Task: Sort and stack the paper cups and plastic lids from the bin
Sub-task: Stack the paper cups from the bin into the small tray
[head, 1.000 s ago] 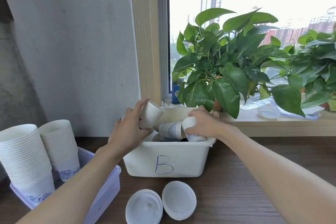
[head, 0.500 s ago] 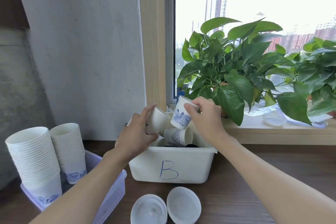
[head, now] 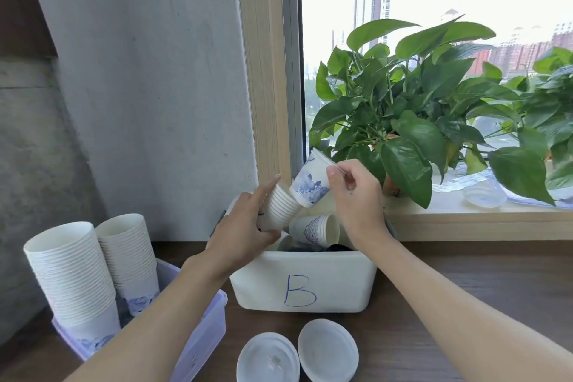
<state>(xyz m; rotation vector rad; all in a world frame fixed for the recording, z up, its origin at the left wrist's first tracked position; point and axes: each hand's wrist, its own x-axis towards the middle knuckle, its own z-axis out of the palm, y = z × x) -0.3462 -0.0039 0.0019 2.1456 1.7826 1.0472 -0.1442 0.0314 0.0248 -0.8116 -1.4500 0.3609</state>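
Observation:
A white bin [head: 304, 282] marked "B" stands on the dark table. Over it, my left hand [head: 245, 226] grips a tilted stack of nested white paper cups [head: 280, 208]. My right hand [head: 353, 195] pinches the rim of a single blue-patterned cup [head: 310, 184], whose base touches the open end of that stack. Another patterned cup [head: 316, 228] lies on its side inside the bin. Two white plastic lids [head: 268, 358] [head: 328, 350] lie on the table in front of the bin.
Two tall cup stacks [head: 71, 273] [head: 130, 257] stand in a translucent purple tub [head: 201, 332] at the left. Leafy potted plants [head: 403, 108] and a clear plastic lid [head: 483, 194] sit on the window sill behind the bin. A grey wall rises at the left.
My right hand lifted a patterned cup out of the bin and brought it up to the open end of the stack in my left hand. The camera view tilted slightly.

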